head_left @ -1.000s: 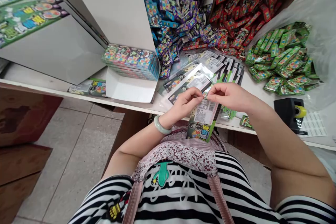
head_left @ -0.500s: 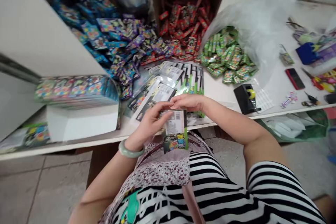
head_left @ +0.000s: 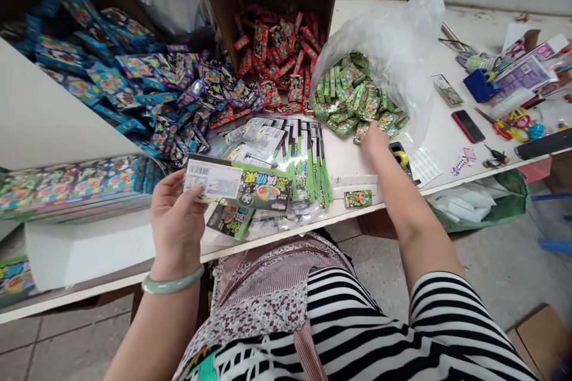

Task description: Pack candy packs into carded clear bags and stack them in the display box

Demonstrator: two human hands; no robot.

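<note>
My left hand pinches the labelled end of a black and green printed packaging bag, thumb on top. The bag is held level above the table, with a white barcode label at its left end. My right hand is at the near edge of a heap of small green candy packets. Its fingers are closed at one green packet, partly hidden by the hand. A fan of similar printed bags lies between my hands. One single green packet rests near the front edge.
Red packets, purple packets and blue packets are heaped at the back. An open display box sits left. A clear plastic bag, tape dispenser, red phone and scissors are on the right.
My hands have parted. The left moved left with the printed bag, now turned sideways; the right reached out to the green heap. The view has shifted to the right.
</note>
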